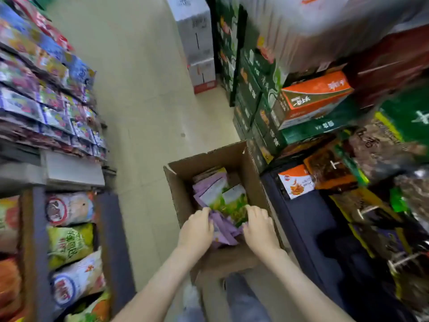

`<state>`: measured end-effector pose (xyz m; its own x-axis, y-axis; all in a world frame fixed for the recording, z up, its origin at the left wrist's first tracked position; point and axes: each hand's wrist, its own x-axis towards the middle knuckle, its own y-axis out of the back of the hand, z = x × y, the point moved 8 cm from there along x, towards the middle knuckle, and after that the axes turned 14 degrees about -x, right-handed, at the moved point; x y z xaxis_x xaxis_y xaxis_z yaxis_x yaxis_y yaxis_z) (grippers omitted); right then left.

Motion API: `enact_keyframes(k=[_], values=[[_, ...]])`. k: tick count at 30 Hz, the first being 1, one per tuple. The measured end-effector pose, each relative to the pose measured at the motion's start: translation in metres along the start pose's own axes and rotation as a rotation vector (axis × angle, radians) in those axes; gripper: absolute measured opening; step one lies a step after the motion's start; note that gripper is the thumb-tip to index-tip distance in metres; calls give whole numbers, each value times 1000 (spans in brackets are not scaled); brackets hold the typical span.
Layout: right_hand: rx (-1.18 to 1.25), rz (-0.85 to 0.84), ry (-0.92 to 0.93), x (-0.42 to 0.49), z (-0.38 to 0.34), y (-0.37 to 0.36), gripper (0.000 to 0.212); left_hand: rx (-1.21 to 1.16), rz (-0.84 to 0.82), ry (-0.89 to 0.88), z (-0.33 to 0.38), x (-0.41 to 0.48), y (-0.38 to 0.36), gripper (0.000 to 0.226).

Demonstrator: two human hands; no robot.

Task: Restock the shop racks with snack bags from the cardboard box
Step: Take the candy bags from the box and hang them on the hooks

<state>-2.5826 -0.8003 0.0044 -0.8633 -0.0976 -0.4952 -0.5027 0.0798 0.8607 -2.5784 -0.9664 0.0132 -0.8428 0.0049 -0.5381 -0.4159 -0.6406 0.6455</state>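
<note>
Left grip (196, 230), right grip (259, 228) — clutching purple-green snack bags (228, 202)

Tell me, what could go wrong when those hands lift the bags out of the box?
1. The left hand and right hand squeeze a loose pile of snack bags from both sides; middle ones might slip out and fall.
2. Squeezing hard could crush the snacks inside.
3. The cardboard box sits on the floor close beside stacked cartons; a step might bump it.
</note>
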Motion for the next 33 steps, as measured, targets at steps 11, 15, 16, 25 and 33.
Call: enact_keyframes(k=[11, 15, 16, 25, 33], values=[[50, -190, -106, 175, 0, -198, 45, 10, -74, 352, -160, 239, -161, 40], [45, -237, -93, 201, -9, -242, 46, -46, -31, 521, -205, 282, -192, 43], [49, -258, -89, 204, -10, -250, 48, -70, -43, 560, -213, 288, -200, 44], [75, -265, -108, 208, -3, -254, 50, -257, 19, 723, -234, 296, -213, 59], [184, -264, -140, 192, -9, -233, 47, -173, -39, 341, -164, 261, -192, 28]])
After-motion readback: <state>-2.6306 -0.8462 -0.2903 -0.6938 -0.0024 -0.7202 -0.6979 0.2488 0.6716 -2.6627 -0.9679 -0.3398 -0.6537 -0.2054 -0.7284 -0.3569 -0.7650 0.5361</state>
